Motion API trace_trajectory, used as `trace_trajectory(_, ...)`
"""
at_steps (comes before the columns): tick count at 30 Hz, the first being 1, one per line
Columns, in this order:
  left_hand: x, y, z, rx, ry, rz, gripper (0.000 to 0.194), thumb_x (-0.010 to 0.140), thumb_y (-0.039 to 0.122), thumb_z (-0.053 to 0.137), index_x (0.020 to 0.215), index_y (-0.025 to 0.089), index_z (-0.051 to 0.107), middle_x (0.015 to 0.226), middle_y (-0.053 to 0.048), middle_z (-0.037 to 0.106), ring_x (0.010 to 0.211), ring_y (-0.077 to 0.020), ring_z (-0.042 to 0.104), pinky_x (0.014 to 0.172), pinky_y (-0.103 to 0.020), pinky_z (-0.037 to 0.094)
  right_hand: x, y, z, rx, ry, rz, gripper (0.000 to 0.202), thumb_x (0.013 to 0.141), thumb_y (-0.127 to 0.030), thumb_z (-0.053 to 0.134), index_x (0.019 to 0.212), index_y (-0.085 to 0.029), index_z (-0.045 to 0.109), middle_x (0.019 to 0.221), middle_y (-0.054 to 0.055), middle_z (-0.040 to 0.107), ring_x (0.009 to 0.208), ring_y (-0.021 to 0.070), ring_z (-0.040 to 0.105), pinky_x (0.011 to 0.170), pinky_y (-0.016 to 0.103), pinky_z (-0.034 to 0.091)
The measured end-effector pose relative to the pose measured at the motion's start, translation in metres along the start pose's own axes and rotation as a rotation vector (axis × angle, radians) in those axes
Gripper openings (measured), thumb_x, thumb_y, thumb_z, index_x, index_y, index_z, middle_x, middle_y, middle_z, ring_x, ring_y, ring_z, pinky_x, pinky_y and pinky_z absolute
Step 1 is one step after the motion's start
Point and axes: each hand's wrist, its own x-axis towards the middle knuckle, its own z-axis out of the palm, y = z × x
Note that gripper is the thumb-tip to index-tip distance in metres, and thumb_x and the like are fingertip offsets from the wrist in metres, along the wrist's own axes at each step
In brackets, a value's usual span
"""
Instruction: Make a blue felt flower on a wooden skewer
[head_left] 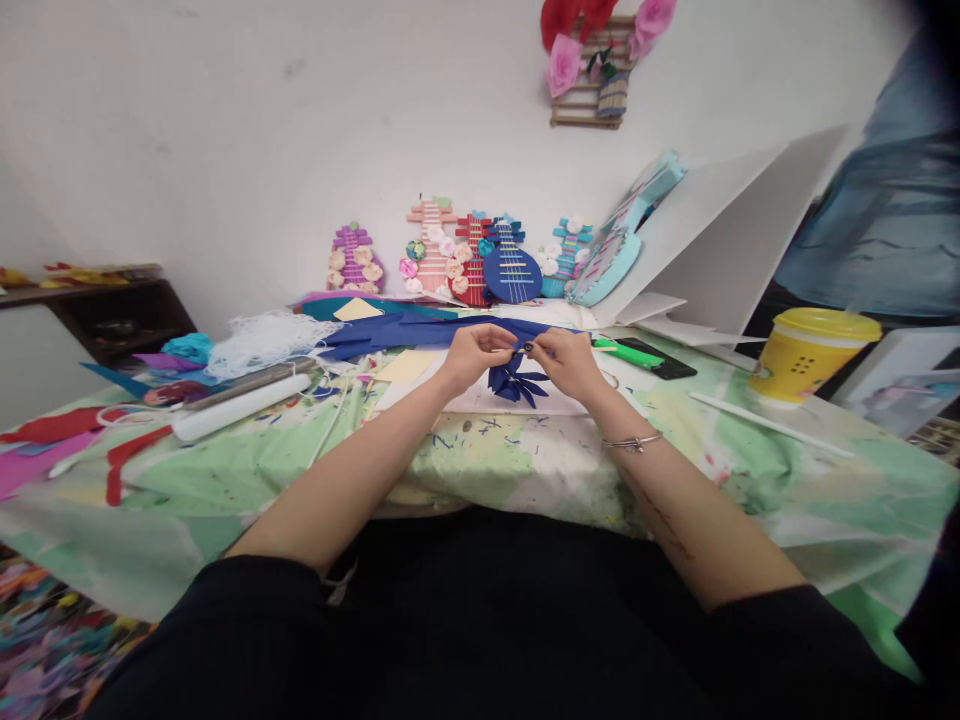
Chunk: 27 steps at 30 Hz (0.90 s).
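Blue petals (517,382), bunched but in our judgement only part-formed, hang below our left hand (478,352) and right hand (564,362), both pinched narrow at their top over the white sheet (476,402), while we find loose blue paper (390,332) behind on the surface (510,460).

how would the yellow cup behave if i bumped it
The yellow cup would probably tip fairly easily, since it narrows towards its base. Once on its side, its round wall would likely let it roll. Its weight is hard to guess, as the lid hides whatever may be inside.
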Motion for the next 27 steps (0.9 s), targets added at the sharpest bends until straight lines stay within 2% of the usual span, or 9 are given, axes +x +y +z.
trace_trajectory(5,0.0,0.001,0.0,0.014,0.002,-0.005,0.031,0.052,0.019,0.081,0.08,0.011,0.069,0.071,-0.004,0.071,0.065,-0.013,0.065,0.063,-0.025,0.051,0.001,0.0,-0.001,0.028,-0.02,0.0,0.028,0.09,-0.024,0.046,0.075,-0.016,0.068,0.08,0.007,0.066,0.08,0.02,0.057,0.073,0.033,0.03)
trace_trajectory(11,0.0,0.0,0.0,0.042,0.012,-0.003,0.028,0.052,0.019,0.081,0.077,0.011,0.069,0.069,-0.004,0.07,0.063,-0.0122,0.063,0.062,-0.025,0.051,0.001,0.0,0.0,0.143,-0.018,-0.009,0.023,0.085,-0.015,0.046,0.086,-0.017,0.07,0.084,0.007,0.07,0.083,0.0217,0.06,0.078,0.034,0.037)
trace_trajectory(17,0.0,-0.001,-0.002,0.115,-0.053,0.053,0.026,0.055,0.02,0.079,0.077,0.011,0.07,0.07,-0.005,0.071,0.065,-0.0135,0.064,0.064,-0.026,0.05,-0.001,0.003,0.001,0.364,0.0,-0.008,0.033,0.081,-0.011,0.044,0.102,-0.018,0.069,0.078,0.003,0.072,0.066,0.0162,0.063,0.072,0.03,0.047)
trace_trajectory(20,0.0,0.005,-0.005,0.253,-0.128,0.139,0.022,0.056,0.019,0.078,0.076,0.011,0.071,0.073,-0.006,0.072,0.067,-0.0134,0.064,0.065,-0.025,0.049,-0.003,0.003,-0.002,0.412,-0.06,-0.007,0.03,0.079,-0.011,0.047,0.093,-0.019,0.072,0.066,0.0,0.068,0.058,0.015,0.063,0.067,0.028,0.049)
trace_trajectory(27,-0.003,0.014,-0.006,0.357,-0.188,0.201,0.019,0.061,0.021,0.077,0.077,0.011,0.072,0.075,-0.007,0.073,0.067,-0.0135,0.064,0.067,-0.026,0.05,-0.003,-0.001,-0.007,0.508,-0.12,0.028,0.023,0.076,-0.013,0.052,0.086,-0.019,0.072,0.069,0.001,0.07,0.058,0.0153,0.066,0.061,0.027,0.05)
